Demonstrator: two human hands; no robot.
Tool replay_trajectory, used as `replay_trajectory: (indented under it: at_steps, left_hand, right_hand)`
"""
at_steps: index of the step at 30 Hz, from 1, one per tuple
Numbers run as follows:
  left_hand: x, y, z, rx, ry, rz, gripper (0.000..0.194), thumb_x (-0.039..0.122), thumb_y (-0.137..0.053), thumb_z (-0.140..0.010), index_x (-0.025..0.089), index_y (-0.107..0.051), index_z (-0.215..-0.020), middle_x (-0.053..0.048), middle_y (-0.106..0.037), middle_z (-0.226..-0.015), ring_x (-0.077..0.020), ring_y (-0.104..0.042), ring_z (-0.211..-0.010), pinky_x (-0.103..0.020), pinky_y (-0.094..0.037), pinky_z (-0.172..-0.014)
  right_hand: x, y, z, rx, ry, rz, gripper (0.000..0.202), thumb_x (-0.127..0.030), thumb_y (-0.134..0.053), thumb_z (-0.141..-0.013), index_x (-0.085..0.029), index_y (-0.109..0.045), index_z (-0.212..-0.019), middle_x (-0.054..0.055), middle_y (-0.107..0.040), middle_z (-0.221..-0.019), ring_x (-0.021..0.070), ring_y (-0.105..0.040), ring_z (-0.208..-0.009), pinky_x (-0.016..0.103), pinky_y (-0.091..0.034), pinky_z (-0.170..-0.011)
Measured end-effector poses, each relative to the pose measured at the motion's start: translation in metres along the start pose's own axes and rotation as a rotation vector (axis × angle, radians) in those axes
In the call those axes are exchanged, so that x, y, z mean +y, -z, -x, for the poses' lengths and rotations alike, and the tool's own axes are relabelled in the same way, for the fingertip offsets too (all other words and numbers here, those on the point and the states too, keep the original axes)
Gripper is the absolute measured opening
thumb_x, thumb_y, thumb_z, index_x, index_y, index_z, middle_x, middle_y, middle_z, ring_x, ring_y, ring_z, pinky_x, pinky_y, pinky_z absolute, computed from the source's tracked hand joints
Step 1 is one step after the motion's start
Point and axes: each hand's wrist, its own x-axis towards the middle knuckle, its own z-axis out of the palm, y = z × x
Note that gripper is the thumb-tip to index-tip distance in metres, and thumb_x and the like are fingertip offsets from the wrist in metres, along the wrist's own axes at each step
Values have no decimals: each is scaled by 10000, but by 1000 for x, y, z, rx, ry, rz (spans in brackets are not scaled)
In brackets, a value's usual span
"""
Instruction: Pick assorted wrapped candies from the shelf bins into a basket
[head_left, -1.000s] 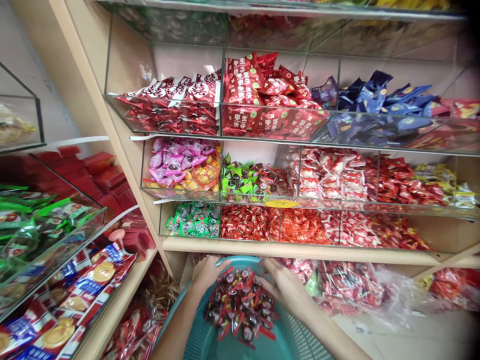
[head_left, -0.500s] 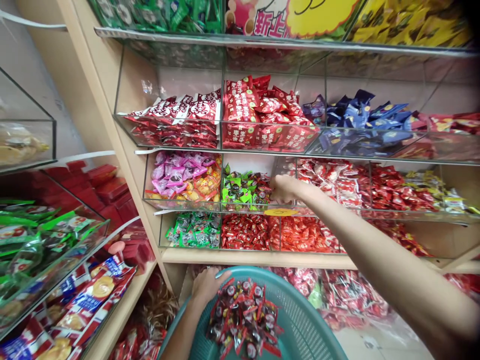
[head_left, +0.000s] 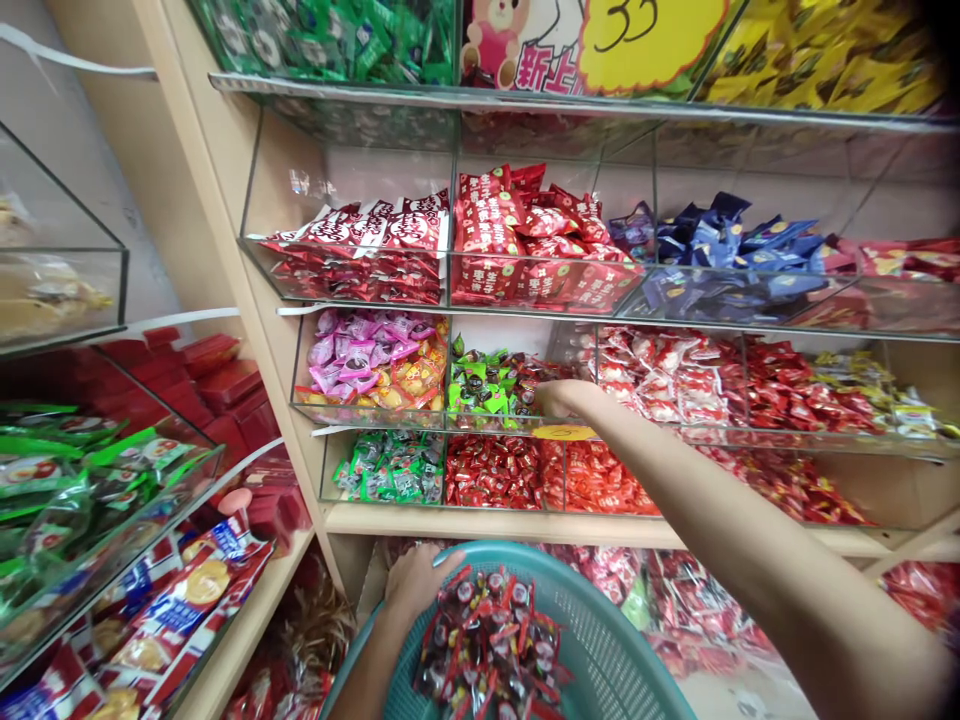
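Observation:
My left hand (head_left: 417,580) grips the far left rim of a teal plastic basket (head_left: 607,620), its thumb lying along the edge. Inside the basket is a heap of dark candies in red-ended clear wrappers (head_left: 491,640). My right hand (head_left: 562,400) reaches into a clear bin on the third shelf, among dark red wrapped candies (head_left: 529,385) beside green ones (head_left: 484,385). Its fingers point down into the candies and are mostly hidden. A yellow oval tag (head_left: 564,432) is on the bin front just below this hand.
Pink and orange candies (head_left: 360,355) fill the bin at left; red-and-white ones (head_left: 664,375) lie to the right. Clear shelf edges (head_left: 525,316) run above my right hand. A wooden upright (head_left: 217,230) and an angled side shelf with green packets (head_left: 112,480) stand at left.
My right hand has moved slightly down and deeper among the dark red candies. The view has shifted a little, so the shelves appear slightly lower. My left hand still holds the basket rim.

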Motion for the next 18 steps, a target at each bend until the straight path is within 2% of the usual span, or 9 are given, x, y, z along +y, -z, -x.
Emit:
replay_trajectory:
  at_steps: [5,8,11,14,18]
  left_hand:
    - [-1,0,0,-5,-9,5,617,660,-289,-778,231,-652,-1034,-103,-681,-1065,-279,-613,-1010,-324,-451,-786]
    - [-2,-3,-2,3,-13,7,630,679,-284,-768,234,-659,-1010,-109,-688,-1042,-295,-620,-987,-345,-456,-771]
    - [-5,-8,-5,19,-39,9,616,670,-279,-777,229,-664,-967,-106,-687,-1039,-290,-622,-978,-343,-457,-764]
    - [-6,-8,-6,29,-51,4,600,655,-278,-788,221,-666,-932,-108,-691,-1020,-277,-626,-967,-327,-456,-750]
    - [-3,-3,-2,9,-28,-12,605,662,-271,-786,230,-666,-936,-106,-698,-1002,-279,-630,-960,-319,-452,-739]
  right_hand:
    - [3,13,8,55,-43,22,205,-39,-662,-584,-67,-682,-786,129,-677,-749,230,-640,-770,305,-490,-685]
    - [5,20,8,222,-46,10,286,-174,-657,-670,-94,-657,-945,168,-664,-926,250,-633,-866,301,-485,-694]
    - [6,18,4,359,52,-7,350,-230,-632,-710,-153,-613,-1050,142,-638,-1050,241,-612,-940,285,-475,-725]
    - [7,10,-3,333,140,-9,294,-208,-626,-707,-171,-626,-998,120,-645,-1031,245,-616,-917,295,-475,-715]
    - [10,2,-8,316,151,-10,291,-229,-655,-692,-159,-632,-974,130,-646,-1005,274,-615,-892,322,-475,-691]
